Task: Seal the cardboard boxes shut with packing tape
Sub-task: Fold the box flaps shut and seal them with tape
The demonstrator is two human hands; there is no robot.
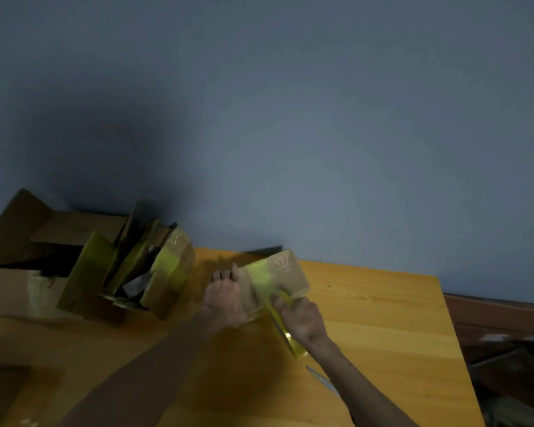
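Note:
A small cardboard box [290, 274] lies on the wooden table [383, 318], with a strip of yellow packing tape [261, 277] running across its top. My left hand [225, 298] lies on the box's left side, fingers extended, and holds it down. My right hand [302, 318] grips the yellow tape [285, 329] at the box's near edge. From that hand the tape stretches down toward me, ending near a shiny yellow part [298, 348]. Whether this is a roll or a dispenser is unclear.
A heap of cardboard boxes [84, 266], some with yellow tape, fills the table's back left. A thin metallic object [321, 380], perhaps scissors, lies by my right forearm. The table's right edge [457, 349] drops to a dark floor. A blue wall rises behind.

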